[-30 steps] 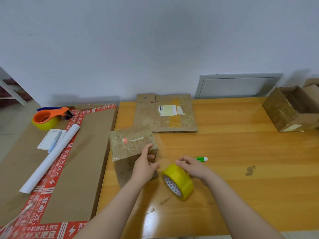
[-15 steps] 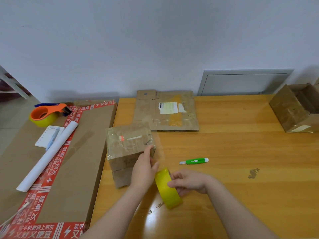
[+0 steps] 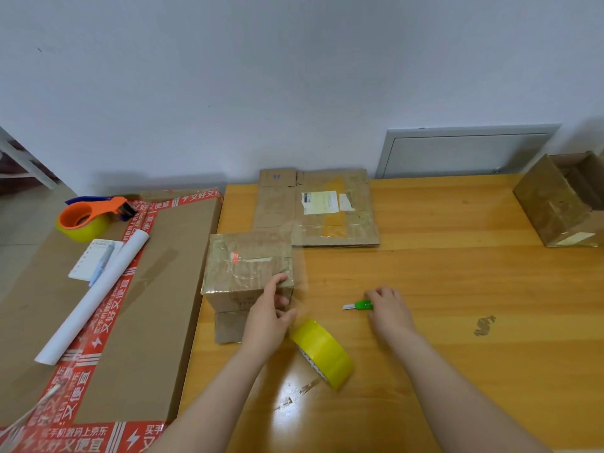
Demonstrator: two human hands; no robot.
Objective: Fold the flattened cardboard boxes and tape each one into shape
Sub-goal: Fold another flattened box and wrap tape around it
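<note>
Left hand [image 3: 268, 317]: fingers bent over the near right corner of the taped box [image 3: 248, 266], index tip on the top face, the others against the front face. The thumb is spread out toward the tape roll [image 3: 323, 353]; I cannot tell whether it touches the roll.

Right hand [image 3: 387, 308]: fingers curled together down over the green handle of the utility knife [image 3: 359, 305], right of the taped box. Only the handle's end and the pale tip show beyond the knuckles. I cannot tell whether the knife is lifted off the table [image 3: 457, 289].

Hard to read: a faint clear film seems to run from the box's right side toward the roll, and its edges are indistinct. The hand covers the lower part of the box's front.

Pose: both forearms enter from the bottom edge, palms down, the left angled up toward the box.

The yellow roll stands tilted on edge, nearer than the box and to its right. The flattened box [image 3: 317, 210] lies behind the taped box, against the wall. An open box [image 3: 555, 201] sits far right of it, partly cut off.
</note>
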